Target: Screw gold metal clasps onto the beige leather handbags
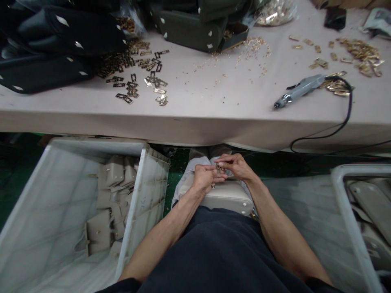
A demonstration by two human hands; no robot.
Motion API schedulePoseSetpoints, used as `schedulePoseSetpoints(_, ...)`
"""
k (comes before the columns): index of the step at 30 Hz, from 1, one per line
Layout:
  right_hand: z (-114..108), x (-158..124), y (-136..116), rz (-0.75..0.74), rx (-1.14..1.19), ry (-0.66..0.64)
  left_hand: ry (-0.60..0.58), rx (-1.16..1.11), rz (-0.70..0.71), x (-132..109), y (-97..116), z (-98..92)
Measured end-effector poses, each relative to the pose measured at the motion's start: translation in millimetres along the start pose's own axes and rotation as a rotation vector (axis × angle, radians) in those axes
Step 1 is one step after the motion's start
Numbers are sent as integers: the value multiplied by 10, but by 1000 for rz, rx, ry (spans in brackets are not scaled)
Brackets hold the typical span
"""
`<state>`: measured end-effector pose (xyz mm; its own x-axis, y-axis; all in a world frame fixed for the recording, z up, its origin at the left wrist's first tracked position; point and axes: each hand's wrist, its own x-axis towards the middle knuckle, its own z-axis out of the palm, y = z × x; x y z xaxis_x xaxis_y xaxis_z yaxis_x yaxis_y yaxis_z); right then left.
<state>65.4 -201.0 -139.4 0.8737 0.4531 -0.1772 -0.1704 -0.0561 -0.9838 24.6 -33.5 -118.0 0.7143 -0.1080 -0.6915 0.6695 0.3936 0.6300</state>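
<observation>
A beige bag (226,197) lies across my lap, below the table edge. My left hand (206,179) rests on its top, fingers closed in a pinch on a small metal clasp piece (218,167). My right hand (236,166) meets it from the right, fingers also pinched on the same clasp piece. Both hands touch each other over the bag.
A white crate (143,195) at my left holds several beige bags; another crate (348,203) stands at my right. On the table (214,106) lie gold clasps (143,73), small screws (253,49), an electric screwdriver (301,90) with cord, and dark bags (67,36).
</observation>
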Motion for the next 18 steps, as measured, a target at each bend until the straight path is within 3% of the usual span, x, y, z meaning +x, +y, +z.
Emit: schedulePoseSetpoints(18, 6, -25, -49, -33, -17, 8, 6, -36, -4, -24, -2, 26)
